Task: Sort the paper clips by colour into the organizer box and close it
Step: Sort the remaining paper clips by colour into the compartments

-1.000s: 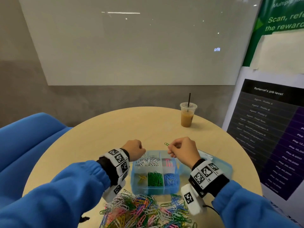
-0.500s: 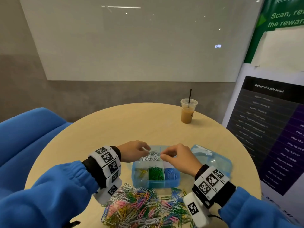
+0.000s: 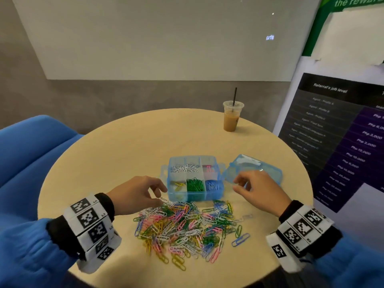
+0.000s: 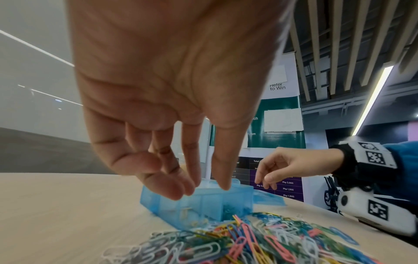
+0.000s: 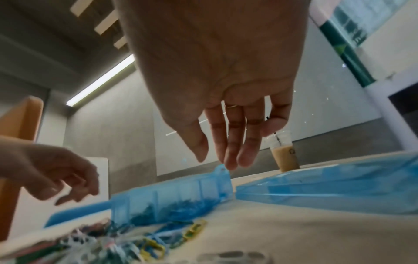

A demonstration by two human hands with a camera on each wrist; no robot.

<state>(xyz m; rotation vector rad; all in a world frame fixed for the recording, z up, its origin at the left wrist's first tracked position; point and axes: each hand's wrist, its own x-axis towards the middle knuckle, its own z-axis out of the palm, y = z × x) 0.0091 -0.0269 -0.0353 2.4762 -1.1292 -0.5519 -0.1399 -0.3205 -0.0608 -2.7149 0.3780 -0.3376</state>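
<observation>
The blue translucent organizer box (image 3: 195, 196) stands open in the middle of the round table, holding white (image 3: 185, 168), pink (image 3: 207, 169), yellow (image 3: 178, 186), green (image 3: 194, 185) and blue clips (image 3: 213, 185) in separate compartments. Its detached lid (image 3: 255, 169) lies to the right. A mixed pile of coloured paper clips (image 3: 187, 225) lies in front of the box. My left hand (image 3: 163, 196) hovers at the pile's far left corner, fingers hanging down and empty (image 4: 201, 191). My right hand (image 3: 236, 185) hangs relaxed and empty between the box and the lid (image 5: 216, 162).
An iced coffee cup (image 3: 231, 117) with a straw stands at the far right of the table (image 3: 124, 152). A blue chair (image 3: 31, 152) is on the left, a poster stand (image 3: 332, 142) on the right. A stray blue clip (image 3: 241, 240) lies right of the pile.
The right hand, which pinched a green clip above the box, came down over it and has drawn back to the right, empty. The left hand moved from the box towards the pile.
</observation>
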